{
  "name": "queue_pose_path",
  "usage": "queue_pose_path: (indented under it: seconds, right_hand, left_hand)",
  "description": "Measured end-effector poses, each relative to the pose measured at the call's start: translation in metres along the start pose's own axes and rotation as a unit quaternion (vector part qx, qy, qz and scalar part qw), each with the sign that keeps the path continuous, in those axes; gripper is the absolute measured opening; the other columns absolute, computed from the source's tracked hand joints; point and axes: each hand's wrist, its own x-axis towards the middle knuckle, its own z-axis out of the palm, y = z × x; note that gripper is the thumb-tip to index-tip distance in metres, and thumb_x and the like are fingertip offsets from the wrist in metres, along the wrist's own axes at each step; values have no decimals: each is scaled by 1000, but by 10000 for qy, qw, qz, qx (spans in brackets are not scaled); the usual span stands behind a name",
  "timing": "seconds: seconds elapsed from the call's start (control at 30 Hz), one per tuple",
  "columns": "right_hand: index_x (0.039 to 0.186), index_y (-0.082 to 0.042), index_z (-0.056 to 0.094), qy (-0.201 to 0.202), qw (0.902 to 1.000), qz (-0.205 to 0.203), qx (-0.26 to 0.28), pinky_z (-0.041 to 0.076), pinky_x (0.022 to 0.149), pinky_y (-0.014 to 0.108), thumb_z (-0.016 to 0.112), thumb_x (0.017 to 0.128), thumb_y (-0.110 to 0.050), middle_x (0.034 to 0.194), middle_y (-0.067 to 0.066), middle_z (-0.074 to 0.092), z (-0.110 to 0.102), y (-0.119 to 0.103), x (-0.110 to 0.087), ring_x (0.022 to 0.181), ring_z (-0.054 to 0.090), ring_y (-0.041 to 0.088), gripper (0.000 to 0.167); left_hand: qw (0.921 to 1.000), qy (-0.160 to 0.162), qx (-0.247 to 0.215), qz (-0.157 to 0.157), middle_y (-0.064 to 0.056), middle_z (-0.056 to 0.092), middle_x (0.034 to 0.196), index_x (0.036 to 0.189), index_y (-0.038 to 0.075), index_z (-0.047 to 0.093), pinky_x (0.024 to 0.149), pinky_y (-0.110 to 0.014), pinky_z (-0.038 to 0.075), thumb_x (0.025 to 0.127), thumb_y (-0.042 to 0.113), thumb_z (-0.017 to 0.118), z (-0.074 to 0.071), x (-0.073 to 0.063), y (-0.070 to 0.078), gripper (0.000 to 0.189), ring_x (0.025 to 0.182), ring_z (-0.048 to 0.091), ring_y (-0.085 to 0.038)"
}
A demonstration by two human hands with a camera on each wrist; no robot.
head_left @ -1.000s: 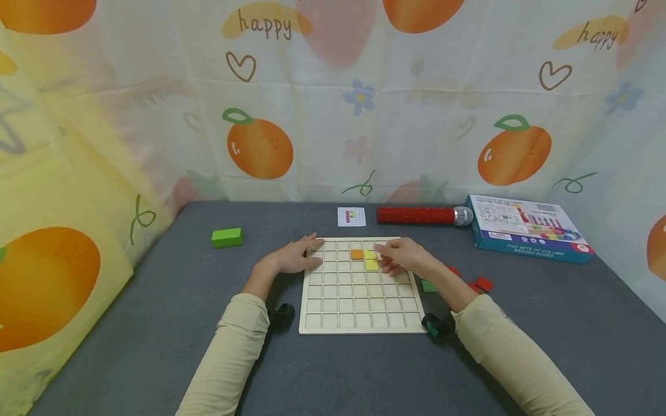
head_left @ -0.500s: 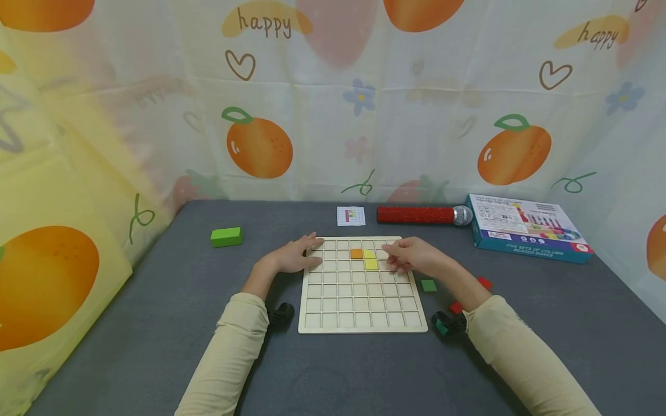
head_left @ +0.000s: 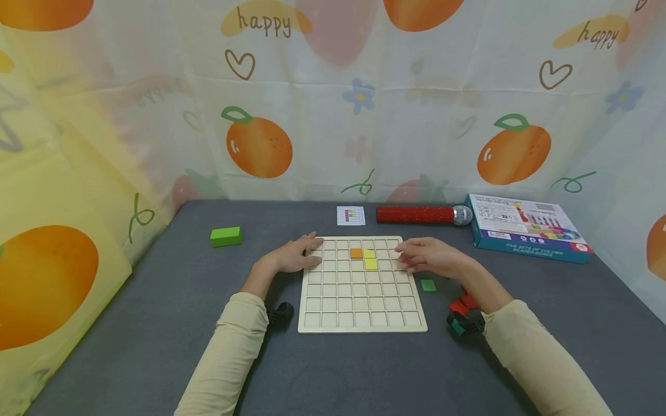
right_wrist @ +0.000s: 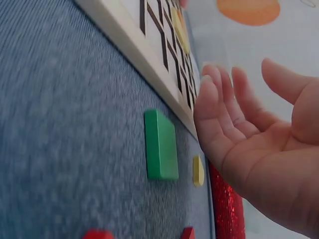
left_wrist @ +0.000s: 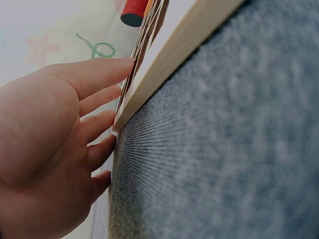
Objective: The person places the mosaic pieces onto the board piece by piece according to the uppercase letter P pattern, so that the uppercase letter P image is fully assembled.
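Note:
A pale wooden grid board [head_left: 338, 303] lies on the table, with an orange tile [head_left: 356, 253] and two yellow tiles [head_left: 371, 264] in its upper squares. My left hand [head_left: 292, 255] rests at the board's far left corner, thumb and fingertips touching the edge; the left wrist view shows its fingers nearly straight. Over the right edge of the board hovers my right hand [head_left: 429, 257], its fingers loosely bent with nothing between them in the right wrist view. Just below that hand lies a green tile [head_left: 428, 285]. Red tiles [head_left: 459, 307] are partly hidden by the right wrist.
Behind the board lie a small printed grid card [head_left: 351, 216] and a red glittery microphone [head_left: 416, 215]. A boxed toy set [head_left: 528, 228] occupies the back right. The green block [head_left: 226, 237] sits far left. Another yellow tile [right_wrist: 198, 171] shows beyond the green one.
My right hand has moved right, away from the yellow tiles to the board's right edge, uncovering the green tile. The left hand stays in place.

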Motion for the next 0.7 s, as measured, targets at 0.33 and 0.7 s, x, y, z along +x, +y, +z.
queue_pose_path:
  seconds: [0.33, 0.7]
  right_hand:
    - [137, 13, 39, 49, 9998, -62, 180, 48, 92, 34, 46, 103, -25, 120, 23, 55, -11, 7, -9, 103, 59, 22, 52]
    - [137, 11, 40, 273, 9993, -96, 224, 48, 92, 33, 49, 102, -20, 125, 24, 53, -21, 15, -17, 104, 59, 21, 48]
  left_hand:
    - [10000, -13, -2, 60, -19, 9, 157, 150, 3, 28, 112, -54, 2, 100, 26, 51, 0, 0, -1, 60, 143, 5, -35]
    - [10000, -9, 56, 26, -19, 9, 157, 150, 3, 27, 112, -54, 2, 100, 26, 51, 0, 0, 0, 60, 143, 5, -35]
